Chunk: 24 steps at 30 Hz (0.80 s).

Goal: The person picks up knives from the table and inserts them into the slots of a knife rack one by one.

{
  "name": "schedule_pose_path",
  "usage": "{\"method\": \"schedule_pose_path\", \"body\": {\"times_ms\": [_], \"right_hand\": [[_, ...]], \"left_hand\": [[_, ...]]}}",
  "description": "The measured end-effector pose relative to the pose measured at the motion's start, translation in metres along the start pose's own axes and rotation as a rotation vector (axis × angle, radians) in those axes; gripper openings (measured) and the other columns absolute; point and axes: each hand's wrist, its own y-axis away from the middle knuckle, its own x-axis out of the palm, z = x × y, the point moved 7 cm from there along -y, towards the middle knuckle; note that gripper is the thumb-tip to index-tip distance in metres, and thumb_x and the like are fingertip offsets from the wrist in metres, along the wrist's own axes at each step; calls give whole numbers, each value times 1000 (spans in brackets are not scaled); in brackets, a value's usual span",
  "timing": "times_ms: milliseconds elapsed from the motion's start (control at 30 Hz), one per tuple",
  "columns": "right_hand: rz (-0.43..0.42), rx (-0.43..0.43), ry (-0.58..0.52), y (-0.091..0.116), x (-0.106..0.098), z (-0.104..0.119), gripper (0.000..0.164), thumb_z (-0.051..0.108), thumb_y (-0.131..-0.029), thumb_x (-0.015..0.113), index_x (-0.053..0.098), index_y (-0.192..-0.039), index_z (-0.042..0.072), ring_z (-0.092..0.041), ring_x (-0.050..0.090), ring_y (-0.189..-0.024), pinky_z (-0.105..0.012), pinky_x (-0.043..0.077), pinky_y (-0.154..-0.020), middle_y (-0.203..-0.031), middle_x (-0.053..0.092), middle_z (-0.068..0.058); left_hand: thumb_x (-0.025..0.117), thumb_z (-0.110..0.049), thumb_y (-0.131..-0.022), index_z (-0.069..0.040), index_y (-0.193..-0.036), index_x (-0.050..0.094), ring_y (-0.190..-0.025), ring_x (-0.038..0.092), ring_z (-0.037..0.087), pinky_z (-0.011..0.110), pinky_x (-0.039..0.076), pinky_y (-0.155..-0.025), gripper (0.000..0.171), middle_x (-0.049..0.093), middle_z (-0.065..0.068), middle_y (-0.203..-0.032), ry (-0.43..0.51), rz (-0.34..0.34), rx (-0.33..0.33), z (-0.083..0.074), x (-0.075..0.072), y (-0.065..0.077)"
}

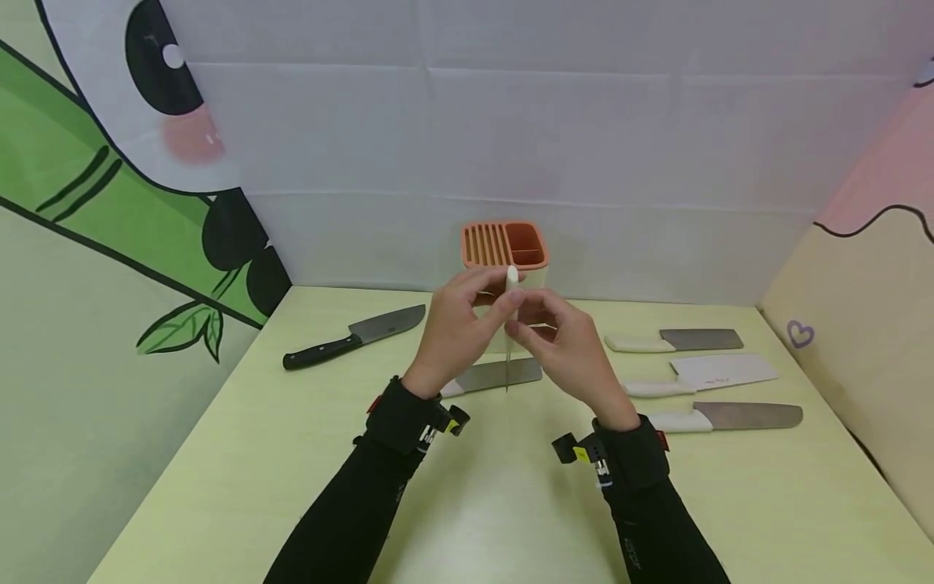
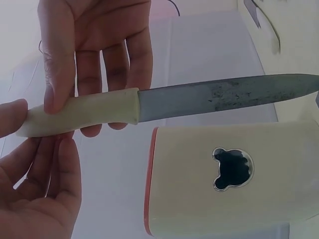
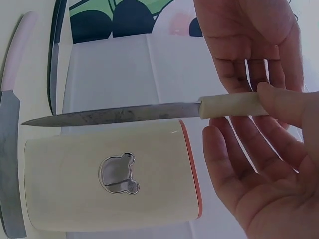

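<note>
A white-handled kitchen knife (image 2: pixel 199 97) hangs upright, blade down, between both hands. My left hand (image 1: pixel 461 320) pinches the upper part of its handle between thumb and fingers. Lower on the same handle, my right hand (image 1: pixel 569 345) grips with thumb and fingertips. Dark stains mark the blade (image 3: pixel 124 114) in both wrist views. Behind the hands stands a cream knife block (image 2: pixel 194 209) with an orange slotted top (image 1: pixel 524 235) and a bear-shaped window (image 3: pixel 117 174). The hands hide much of the block in the head view; the blade is in front of it.
A black-handled knife (image 1: pixel 387 324) lies at left on the pale table (image 1: pixel 496 519). Beneath the hands lies another white-handled knife (image 1: pixel 485 375). At right lie a small knife (image 1: pixel 700 340), a cleaver (image 1: pixel 722 371) and a long knife (image 1: pixel 755 415). A white cloth (image 1: pixel 547 146) backs the table.
</note>
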Motion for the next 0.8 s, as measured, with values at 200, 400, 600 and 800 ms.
{"method": "schedule_pose_path", "body": {"times_ms": [200,400,600,800], "right_hand": [[-15,-8,-7,-3,-11,-5,35,12,-96,63,59,-130,5,-24,64,-106,-41,55,-91,-113,68,-13],[-101,-48,-39,-15,-30,-22,47,8,-94,66,51,-138,3,-33,60,-114,-47,50,-97,-124,61,-17],[-153,-14,-26,-33,-40,-53,75,6,-89,72,30,-151,2,-42,44,-132,-55,37,-109,-146,42,-22],[-48,99,-101,-51,-25,-99,98,16,-88,74,6,-157,10,-40,26,-144,-55,23,-116,-159,19,-19]], "left_hand": [[64,-29,-96,-10,-121,67,-96,62,9,25,54,-85,32,63,0,-103,2,-10,18,-1,-9,0],[64,-27,-96,-8,-119,67,-94,63,10,25,54,-85,30,63,1,-102,32,-6,24,-4,-14,-3],[64,-27,-96,-7,-118,68,-92,63,8,25,55,-84,30,63,-1,-102,38,-4,36,-8,-14,-7],[64,-27,-96,-9,-118,68,-92,63,10,25,55,-83,28,64,0,-102,38,0,28,-8,-15,-4]]}}
